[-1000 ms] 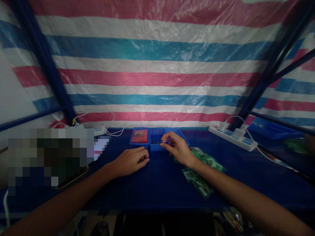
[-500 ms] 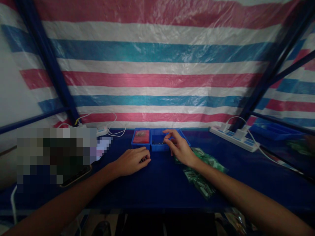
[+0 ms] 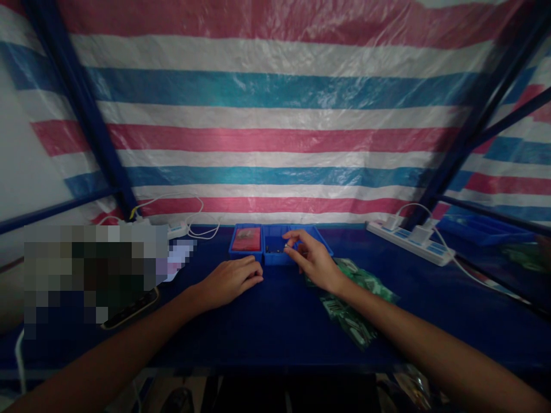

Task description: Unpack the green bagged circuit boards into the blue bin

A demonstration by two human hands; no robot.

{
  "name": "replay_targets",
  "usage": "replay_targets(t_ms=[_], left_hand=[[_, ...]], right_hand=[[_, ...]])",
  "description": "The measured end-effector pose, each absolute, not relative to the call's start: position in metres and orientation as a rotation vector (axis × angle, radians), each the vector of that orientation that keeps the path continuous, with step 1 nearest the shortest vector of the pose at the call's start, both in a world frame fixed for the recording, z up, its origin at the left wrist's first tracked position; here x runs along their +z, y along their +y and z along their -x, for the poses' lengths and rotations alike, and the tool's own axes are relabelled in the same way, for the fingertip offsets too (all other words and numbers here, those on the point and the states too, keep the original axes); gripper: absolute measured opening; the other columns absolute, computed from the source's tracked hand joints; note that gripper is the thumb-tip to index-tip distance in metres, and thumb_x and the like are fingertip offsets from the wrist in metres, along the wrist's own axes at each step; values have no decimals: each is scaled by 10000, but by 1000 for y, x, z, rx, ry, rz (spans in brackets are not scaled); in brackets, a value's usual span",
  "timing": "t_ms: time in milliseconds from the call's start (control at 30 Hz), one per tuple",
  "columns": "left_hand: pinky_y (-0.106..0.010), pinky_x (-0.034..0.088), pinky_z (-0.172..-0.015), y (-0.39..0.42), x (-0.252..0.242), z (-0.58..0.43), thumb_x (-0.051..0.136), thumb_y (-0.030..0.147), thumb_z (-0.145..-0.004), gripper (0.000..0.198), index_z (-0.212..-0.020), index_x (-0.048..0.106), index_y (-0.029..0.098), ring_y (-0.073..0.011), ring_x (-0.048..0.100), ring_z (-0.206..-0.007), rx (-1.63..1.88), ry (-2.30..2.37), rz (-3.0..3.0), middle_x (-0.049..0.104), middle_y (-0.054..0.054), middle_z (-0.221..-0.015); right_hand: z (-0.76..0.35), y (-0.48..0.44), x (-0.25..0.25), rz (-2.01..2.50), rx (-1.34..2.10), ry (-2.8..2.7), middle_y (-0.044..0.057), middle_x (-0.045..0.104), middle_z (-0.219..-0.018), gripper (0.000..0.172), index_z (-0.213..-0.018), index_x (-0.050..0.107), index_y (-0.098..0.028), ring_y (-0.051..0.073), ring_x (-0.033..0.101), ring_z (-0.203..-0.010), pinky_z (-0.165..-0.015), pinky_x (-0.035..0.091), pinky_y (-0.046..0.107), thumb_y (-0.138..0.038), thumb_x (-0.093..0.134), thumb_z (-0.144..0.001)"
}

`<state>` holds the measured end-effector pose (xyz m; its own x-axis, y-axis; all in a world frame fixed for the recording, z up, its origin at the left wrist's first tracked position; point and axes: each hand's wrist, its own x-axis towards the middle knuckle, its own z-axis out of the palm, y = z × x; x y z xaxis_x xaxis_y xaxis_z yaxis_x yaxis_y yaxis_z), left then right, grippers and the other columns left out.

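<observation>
My left hand (image 3: 236, 280) rests on the blue table top with its fingers curled in; whatever lies inside them is hidden from view. Above the front of a blue bin (image 3: 278, 260), my right hand (image 3: 313, 261) pinches a tiny light, shiny piece (image 3: 287, 245) between thumb and forefinger. Its exact kind is too small to tell. A few small dark parts (image 3: 271, 249) lie in that bin. Left of it stands another blue bin (image 3: 233, 244) with a red plastic packet (image 3: 248, 238) in it. Green-tinted plastic bags (image 3: 355, 327) lie beneath and beside my right forearm.
White power strips stand at the back right (image 3: 434, 252) and back left (image 3: 177, 230), with white cables. A blurred-out patch (image 3: 94, 275) covers the left side, beside a dark flat object (image 3: 133, 310). Another blue tray (image 3: 486, 229) sits beyond the right frame post.
The thumb and forefinger of my right hand have lifted slightly from the bin, and a shiny piece now shows between them. My left hand's fingers have closed a little more.
</observation>
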<state>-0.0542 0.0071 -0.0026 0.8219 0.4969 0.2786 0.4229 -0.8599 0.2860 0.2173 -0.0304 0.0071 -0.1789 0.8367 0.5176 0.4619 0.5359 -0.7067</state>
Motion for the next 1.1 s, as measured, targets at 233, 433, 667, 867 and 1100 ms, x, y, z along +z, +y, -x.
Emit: replay_targets(t_ms=[233, 433, 667, 867, 1100], left_hand=[[-274, 464, -834, 5, -1, 53, 487, 358, -1083, 184, -1081, 628, 239, -169, 638, -931, 535, 701, -2771, 633, -14, -1016], [-273, 454, -814, 5, -1, 53, 515, 362, -1073, 162, -1089, 626, 245, -164, 638, -908, 514, 737, -2784, 628, -1, -988], [-271, 454, -807, 4, 1, 52, 526, 365, -1068, 158, -1090, 622, 243, -167, 643, -919, 509, 744, -2792, 628, -1, -993], [-275, 451, -816, 4, -1, 53, 538, 358, -1064, 142, -1114, 613, 248, -163, 646, -912, 517, 747, -2788, 626, 6, -993], [-274, 445, -794, 3, 0, 53, 549, 341, -1059, 137, -1142, 602, 247, -161, 648, -910, 519, 760, -2788, 625, 11, -989]], right_hand=[[-218, -28, 8, 1052, 461, -1876, 42, 634, -1002, 129, -1011, 622, -233, 135, 572, -630, -521, 499, 264, -347, 677, -988], [-216, -27, 7, 1059, 649, -1758, 22, 659, -965, 240, -1090, 612, -246, 104, 566, -511, -430, 496, 246, -417, 714, -956], [-215, -23, 3, 957, 803, -1707, 26, 706, -1001, 266, -1221, 557, -225, 68, 530, -475, -411, 487, 203, -437, 517, -1066], [-215, -25, 5, 980, 811, -1722, 43, 697, -1085, 347, -1330, 558, -244, 70, 577, -510, -429, 510, 201, -417, 591, -1031], [-216, -25, 3, 1066, 734, -1720, 6, 634, -963, 241, -1085, 644, -234, 85, 589, -543, -434, 500, 200, -365, 755, -915]])
